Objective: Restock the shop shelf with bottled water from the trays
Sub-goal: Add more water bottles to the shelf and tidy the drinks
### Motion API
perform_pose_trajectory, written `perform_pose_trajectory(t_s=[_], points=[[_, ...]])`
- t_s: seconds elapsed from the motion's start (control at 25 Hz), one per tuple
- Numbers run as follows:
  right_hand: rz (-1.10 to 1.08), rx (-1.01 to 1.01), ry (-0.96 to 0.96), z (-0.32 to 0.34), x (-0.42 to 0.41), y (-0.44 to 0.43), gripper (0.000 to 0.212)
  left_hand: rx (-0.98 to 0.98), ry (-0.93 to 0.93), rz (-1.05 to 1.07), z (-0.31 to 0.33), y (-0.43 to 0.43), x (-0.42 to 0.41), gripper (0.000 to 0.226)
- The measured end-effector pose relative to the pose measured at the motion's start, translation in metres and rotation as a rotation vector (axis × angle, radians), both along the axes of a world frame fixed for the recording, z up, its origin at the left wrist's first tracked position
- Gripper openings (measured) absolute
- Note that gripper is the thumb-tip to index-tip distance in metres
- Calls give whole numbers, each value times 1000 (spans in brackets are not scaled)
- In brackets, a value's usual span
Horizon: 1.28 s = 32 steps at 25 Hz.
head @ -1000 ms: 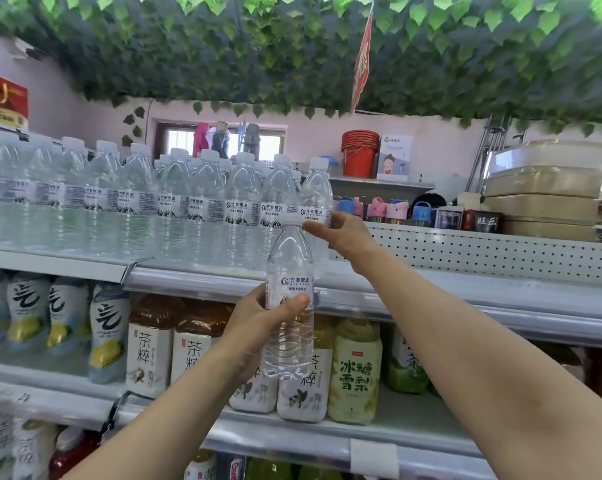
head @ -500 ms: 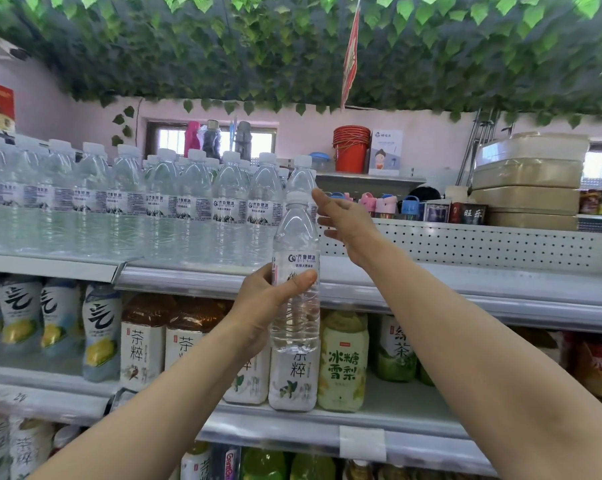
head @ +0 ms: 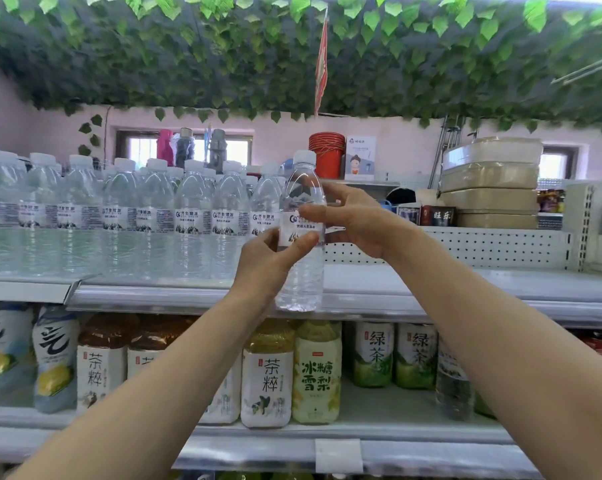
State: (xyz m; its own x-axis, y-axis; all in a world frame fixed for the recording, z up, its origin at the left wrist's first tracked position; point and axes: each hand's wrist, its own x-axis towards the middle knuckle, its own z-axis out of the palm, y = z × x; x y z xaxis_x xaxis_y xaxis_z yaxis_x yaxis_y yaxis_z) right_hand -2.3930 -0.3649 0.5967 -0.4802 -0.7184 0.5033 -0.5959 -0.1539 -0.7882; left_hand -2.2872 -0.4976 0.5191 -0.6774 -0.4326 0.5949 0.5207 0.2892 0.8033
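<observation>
Clear plastic water bottle (head: 301,278) held upright before the front edge of the top shelf (head: 465,289), just right of the stocked row of bottles (head: 154,216). Fingers of the left hand (head: 268,263) wrap its middle; the right hand (head: 360,220) pinches it at the label.

Top shelf (head: 465,284); water bottles (head: 192,216) in rows

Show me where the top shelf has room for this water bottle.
The top shelf is bare right of the water bottle row, in front of the perforated back panel. Left of the held bottle, the row fills the shelf.
</observation>
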Motion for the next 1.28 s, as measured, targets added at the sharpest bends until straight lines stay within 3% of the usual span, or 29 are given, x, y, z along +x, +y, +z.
perform_pose_trajectory(t_s=[0.12,0.32,0.4,0.6,0.92,1.28], points=[[-69,-58,0,13,-13,1,57,-91,56,208,-5,-14,-12,90],[-230,-119,-16,27,-47,-2,84,-150,13,714,-34,-53,-42,112],[-249,-137,-22,27,-60,-6,87,-167,4,747,-36,-60,-53,116],[-264,-139,-43,16,-91,-19,62,-203,-5,798,-42,-66,-69,121],[-320,-81,-111,0,-137,-62,41,-210,16,826,-45,-66,-71,120],[-379,-34,-39,0,-172,-95,69,-238,34,841,-48,-67,-72,120]])
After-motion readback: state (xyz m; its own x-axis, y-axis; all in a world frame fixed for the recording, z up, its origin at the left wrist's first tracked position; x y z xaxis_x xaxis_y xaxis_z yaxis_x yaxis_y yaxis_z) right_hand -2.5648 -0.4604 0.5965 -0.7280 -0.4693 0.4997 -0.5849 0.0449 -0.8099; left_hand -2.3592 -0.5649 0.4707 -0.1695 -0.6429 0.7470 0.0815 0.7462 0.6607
